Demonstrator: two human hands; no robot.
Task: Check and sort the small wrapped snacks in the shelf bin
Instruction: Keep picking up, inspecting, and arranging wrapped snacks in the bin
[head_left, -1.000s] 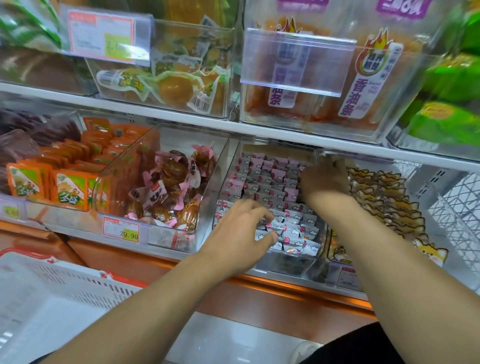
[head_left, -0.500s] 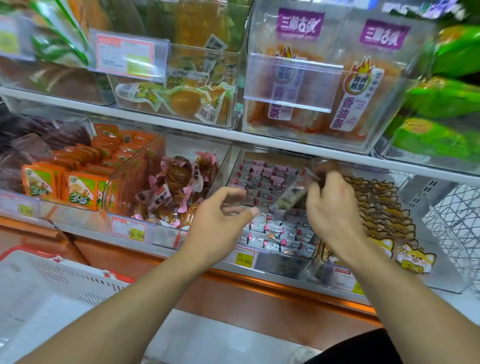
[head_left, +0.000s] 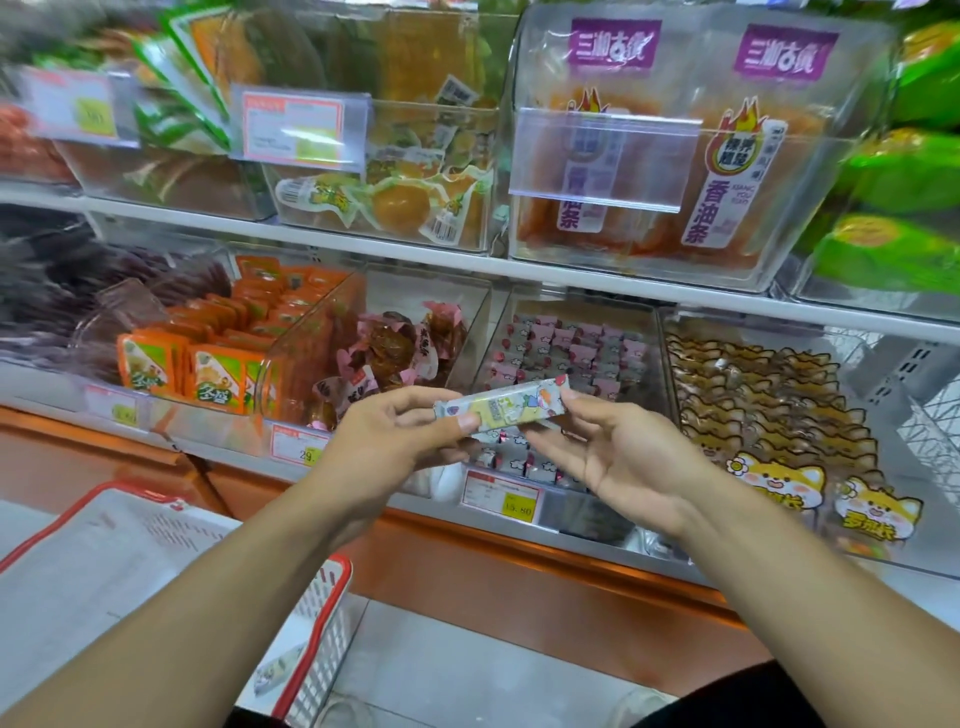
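Basket: a white basket with a red rim sits lowest and nearest, below and left of the held snack; one pale wrapped bar lies against its mesh wall.
Left hand: the left hand pinches the left end of the snack bar, thumb tip pressed on its front face, fingers curled behind.
Right hand: the right hand holds the right end, a fingertip touching the wrapper's top right corner, palm turned up and the other fingers loosely spread beneath.
Held snack: a long snack bar in a pale yellow and blue wrapper, nearly level, right end a little higher, spanning both hands in front of the shelf edge.
Price tag: a white and yellow price tag on the shelf lip, just below the bar.
Bin behind the grip: a clear bin of small pink and white wrapped snacks in rows, directly behind the bar.
Right of the grip: cat-printed packets in overlapping rows.
Left of the grip: brown pink-wrapped snacks, then orange packets further left.
Above the grip: the upper shelf carries a clear box with purple labels; bins at the far left are blurred, probably more bagged snacks.
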